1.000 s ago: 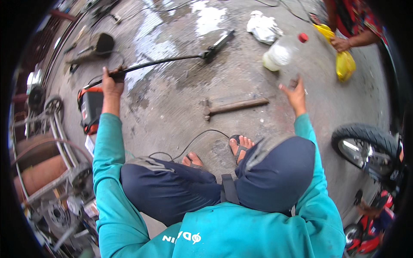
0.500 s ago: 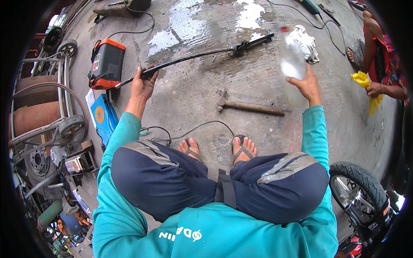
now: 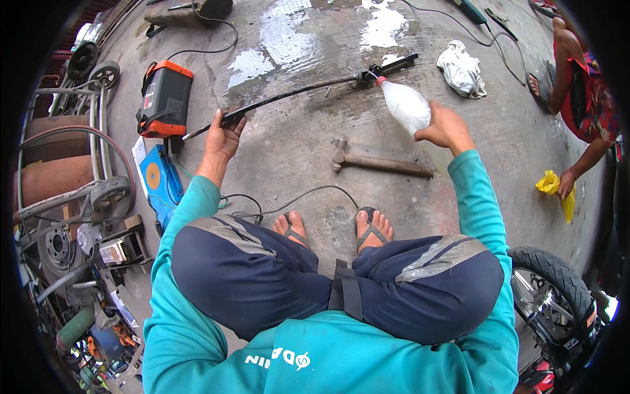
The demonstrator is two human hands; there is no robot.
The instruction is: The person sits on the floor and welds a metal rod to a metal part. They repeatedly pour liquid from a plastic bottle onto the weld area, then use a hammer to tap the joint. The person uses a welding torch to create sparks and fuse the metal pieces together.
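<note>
My left hand (image 3: 222, 143) grips the near end of a long dark metal rod (image 3: 298, 90), fingers wrapped round a flat piece on it. Slanting away to the right, the rod ends in a clamp-like fitting and a black bar (image 3: 397, 64). My right hand (image 3: 449, 129) is closed round a clear plastic bottle (image 3: 405, 105) with whitish contents. The bottle is tilted, its red cap at the rod's far fitting; whether they touch I cannot tell. Below them on the concrete lies a wooden-handled hammer (image 3: 387, 164). A crumpled white rag (image 3: 461, 71) rests right of the bottle.
An orange-and-black machine (image 3: 167, 98) and a blue case (image 3: 157, 177) stand left, near a metal cart (image 3: 98, 141). A cable (image 3: 308, 190) crosses before my feet. Another person's hand (image 3: 566, 184) holds a yellow bag at right, above a motorcycle wheel (image 3: 558, 282).
My right hand has swung the bottle left and tipped it, bringing its cap to the rod's far fitting. The other person's hand with the yellow bag has moved lower.
</note>
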